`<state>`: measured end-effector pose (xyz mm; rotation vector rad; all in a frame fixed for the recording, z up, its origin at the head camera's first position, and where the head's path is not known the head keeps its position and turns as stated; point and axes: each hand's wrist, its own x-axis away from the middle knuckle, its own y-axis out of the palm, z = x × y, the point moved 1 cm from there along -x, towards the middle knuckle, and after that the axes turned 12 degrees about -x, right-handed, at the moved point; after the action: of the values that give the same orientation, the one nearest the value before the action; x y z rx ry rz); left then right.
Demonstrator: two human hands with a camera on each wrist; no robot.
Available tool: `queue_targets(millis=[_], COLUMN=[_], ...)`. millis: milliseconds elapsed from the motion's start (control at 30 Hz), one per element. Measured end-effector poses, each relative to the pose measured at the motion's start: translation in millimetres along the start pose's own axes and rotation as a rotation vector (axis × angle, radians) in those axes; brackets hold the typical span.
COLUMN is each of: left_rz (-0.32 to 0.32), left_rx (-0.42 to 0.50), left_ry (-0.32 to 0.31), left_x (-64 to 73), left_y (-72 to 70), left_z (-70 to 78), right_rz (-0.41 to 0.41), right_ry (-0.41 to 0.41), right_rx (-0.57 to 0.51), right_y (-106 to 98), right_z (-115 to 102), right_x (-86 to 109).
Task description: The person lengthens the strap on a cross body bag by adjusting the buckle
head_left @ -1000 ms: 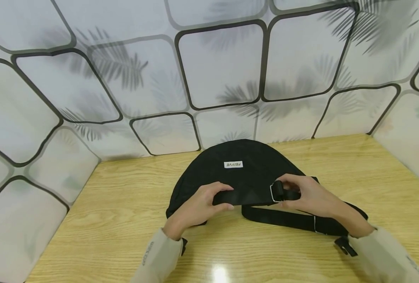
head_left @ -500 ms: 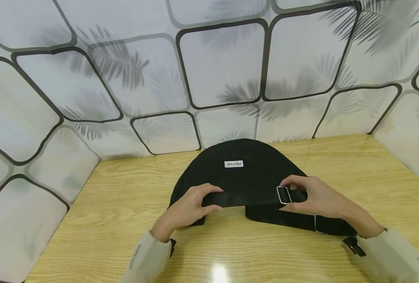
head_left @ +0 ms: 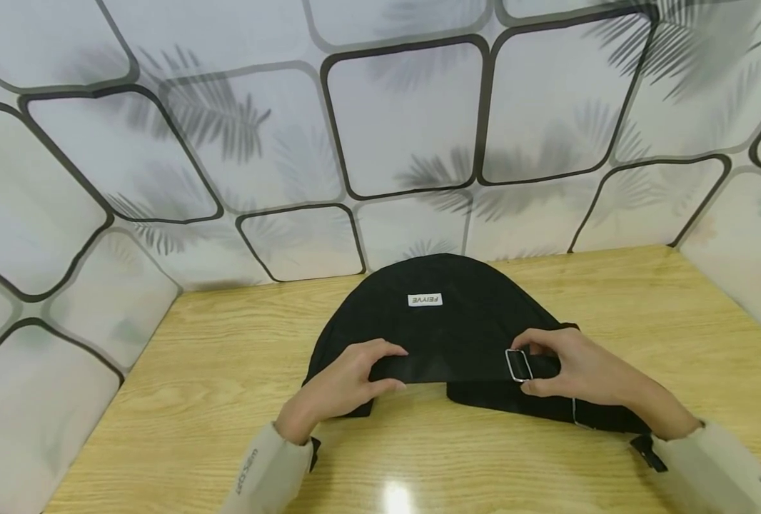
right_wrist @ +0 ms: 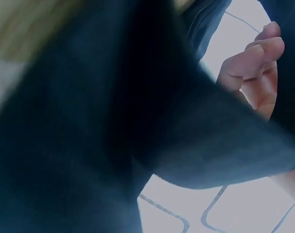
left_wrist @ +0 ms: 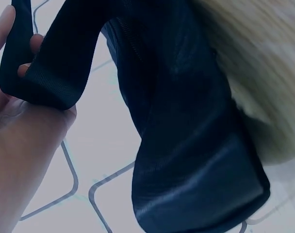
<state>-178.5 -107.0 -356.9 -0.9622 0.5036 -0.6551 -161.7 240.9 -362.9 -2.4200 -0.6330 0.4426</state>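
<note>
A black half-moon shoulder bag (head_left: 445,314) with a small white label lies on the table. Its webbing strap (head_left: 445,370) is stretched across the front between both hands. My left hand (head_left: 338,385) holds the strap between thumb and fingers; in the left wrist view the webbing (left_wrist: 50,82) loops around that hand, beside the bag's zipped side (left_wrist: 186,121). At the metal slider buckle (head_left: 518,365), my right hand (head_left: 576,368) pinches the strap. Blurred black webbing (right_wrist: 220,136) partly covers the right fingers in the right wrist view.
Another stretch of strap with a second metal buckle (head_left: 581,414) lies below the right hand. The wood-grain table (head_left: 226,343) meets a patterned backdrop (head_left: 406,128) at the back and sides.
My left hand has shifted left and my right hand slightly right, drawing the strap straighter. The slider buckle has turned flatter toward the camera, and both hands have lowered a little. The bag stays put.
</note>
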Motion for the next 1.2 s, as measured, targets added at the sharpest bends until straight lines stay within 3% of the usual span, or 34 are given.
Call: queue_targets(millis=[233, 600, 867, 1100, 1200], left_rz=[-0.037, -0.042, -0.058, -0.166, -0.175], left_rx=[0.006, 0.015, -0.022, -0.125, -0.172], left_ry=[-0.001, 0.003, 0.005, -0.069, -0.072], left_x=[0.3, 6.2, 7.1, -4.1, -9.2], left_y=[0.3, -1.1, -1.7, 4.5, 7.8], left_z=[-2.1, -5.0, -5.9, 1.9, 6.9], right_rz=[-0.029, -0.026, -0.008, -0.080, -0.095], right_ry=[-0.038, -0.094, -0.068, 0.058, 0.084], right_rx=[0.005, 0.058, 0.087, 0.096, 0.124], right_y=[-2, -13, -22, -20, -20], right_z=[2, 10, 24, 32, 33], right_x=[1.8, 15.6, 32.6, 36.2, 37.6])
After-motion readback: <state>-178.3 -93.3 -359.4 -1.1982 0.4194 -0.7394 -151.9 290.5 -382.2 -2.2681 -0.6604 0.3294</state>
